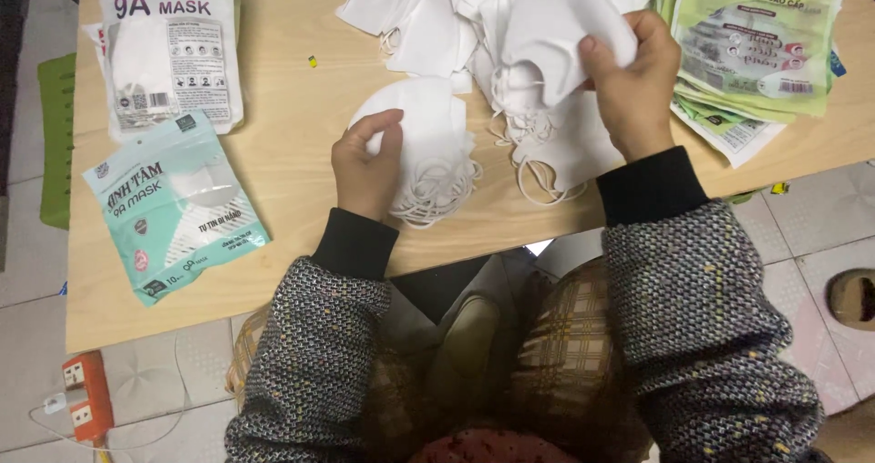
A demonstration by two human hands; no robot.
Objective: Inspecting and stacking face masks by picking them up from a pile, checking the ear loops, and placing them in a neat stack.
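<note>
My left hand rests on a small stack of folded white face masks with their ear loops bunched at the near side, fingers curled on the stack's left edge. My right hand is raised a little and grips a single white mask by its right edge. Behind and between the hands lies a loose heap of white masks with ear loops trailing onto the wooden table.
A teal mask packet and white mask packets lie at the left. A pile of green flat packets sits at the right. An orange power strip lies on the tiled floor, a green stool stands left.
</note>
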